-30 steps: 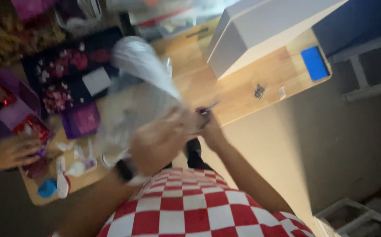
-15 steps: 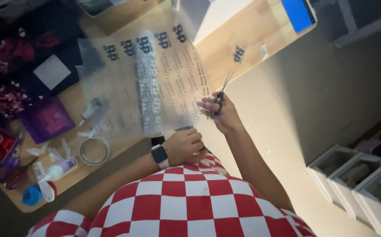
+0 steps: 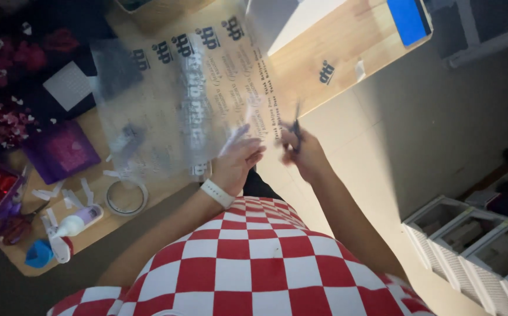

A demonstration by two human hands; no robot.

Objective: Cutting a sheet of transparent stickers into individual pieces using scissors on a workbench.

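Item: clear plastic sheet, printed with dark marks, held up flat above the worktop, over its near edge. Long axis runs from the far edge of the worktop down toward the person.

Left hand: grip closed on the sheet's lower corner, fingers spread against the film.

Right hand: grip clenched on small dark scissors, blades pointing up, just beside the sheet's right margin. The sheet lies to the left of the scissors; the right hand is the nearer to that margin.

Also present: tape roll and glue bottle near the near edge.
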